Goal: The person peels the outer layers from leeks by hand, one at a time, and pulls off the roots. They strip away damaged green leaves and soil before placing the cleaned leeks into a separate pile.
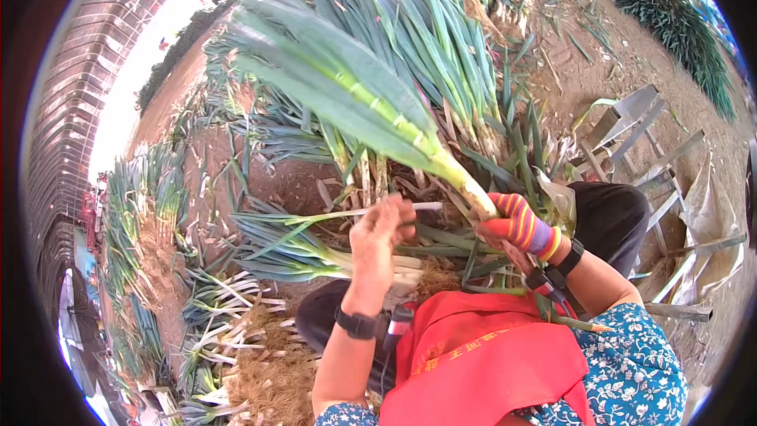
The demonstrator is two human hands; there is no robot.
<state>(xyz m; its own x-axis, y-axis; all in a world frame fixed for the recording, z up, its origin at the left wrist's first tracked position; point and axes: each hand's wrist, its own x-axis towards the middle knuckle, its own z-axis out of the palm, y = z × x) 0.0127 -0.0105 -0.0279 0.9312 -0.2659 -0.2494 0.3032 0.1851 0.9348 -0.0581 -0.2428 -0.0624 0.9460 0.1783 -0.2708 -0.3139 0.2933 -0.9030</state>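
Note:
My right hand (520, 227), in a striped red, yellow and purple knit glove, is closed around the lower stalk of a large leek (453, 170). Its broad green leaves slant up to the left and are blurred at the tips. My bare left hand (378, 233) is raised left of that stalk, its fingers bent and somewhat smeared. A thin leek (335, 214) with a white end passes behind or through these fingers; I cannot tell whether they grip it. Below lies a bundle of leeks (315, 256) with white stalks toward me.
Large heaps of leeks (426, 39) cover the ground ahead, with more rows (146, 213) at the left. Rooty leeks (272, 363) lie by my left knee. A metal frame (631, 130) stands at the right. A red apron (489, 355) covers my lap.

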